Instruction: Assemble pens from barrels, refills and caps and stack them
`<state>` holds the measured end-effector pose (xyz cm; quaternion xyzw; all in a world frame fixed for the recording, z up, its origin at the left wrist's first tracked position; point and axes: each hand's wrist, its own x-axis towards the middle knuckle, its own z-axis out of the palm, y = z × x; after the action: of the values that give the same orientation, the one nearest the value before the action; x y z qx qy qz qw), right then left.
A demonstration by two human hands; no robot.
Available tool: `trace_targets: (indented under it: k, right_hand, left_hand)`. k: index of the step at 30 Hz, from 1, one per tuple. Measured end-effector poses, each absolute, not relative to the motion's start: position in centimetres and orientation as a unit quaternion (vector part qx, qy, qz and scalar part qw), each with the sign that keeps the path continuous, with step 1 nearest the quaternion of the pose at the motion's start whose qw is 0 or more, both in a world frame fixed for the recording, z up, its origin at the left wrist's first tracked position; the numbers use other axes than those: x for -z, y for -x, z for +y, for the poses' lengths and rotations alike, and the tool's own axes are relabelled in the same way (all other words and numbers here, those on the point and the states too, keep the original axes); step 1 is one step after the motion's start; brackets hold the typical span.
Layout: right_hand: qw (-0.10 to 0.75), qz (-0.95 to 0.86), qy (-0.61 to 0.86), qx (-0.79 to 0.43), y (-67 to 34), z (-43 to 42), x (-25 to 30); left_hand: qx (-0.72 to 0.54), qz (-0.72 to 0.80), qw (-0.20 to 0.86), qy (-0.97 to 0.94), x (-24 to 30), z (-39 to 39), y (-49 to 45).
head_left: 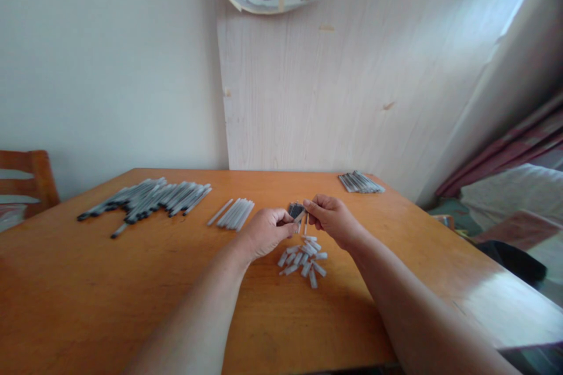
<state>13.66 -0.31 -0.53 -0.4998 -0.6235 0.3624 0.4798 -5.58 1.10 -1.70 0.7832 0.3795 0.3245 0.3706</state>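
In the head view, the left hand (271,228) has thumb and fingers closed on a slim pale piece (301,215), and the right hand (328,215) pinches its other end. The piece sits between the hands, above the wooden table (246,316); it is blurred, so both grips are judged mainly from the finger pose. Held only by fingertips, it could slip if pulled off line, dropping among the short white tubes (305,258) just below. A lowered wrist could scatter that loose pile; the clear tubes (237,214) beside the left hand could roll if nudged. As for containers, a black bin-like object (512,261) stands at the right; its contents cannot be told. Black-tipped pens (149,196) lie loose at the far left.
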Motion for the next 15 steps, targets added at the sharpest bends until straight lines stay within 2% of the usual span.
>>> trace_targets:
  k: [9,15]
  right_hand:
    - [0.475,-0.605,0.490,-0.410,-13.9,-0.5,0.1]
    - [0.452,-0.605,0.523,-0.394,-15.3,-0.5,-0.6]
  left_hand:
    - [-0.324,0.381,0.374,-0.781,1.9,1.2,5.6]
    - [-0.353,0.383,0.397,-0.756,0.9,0.9,5.6]
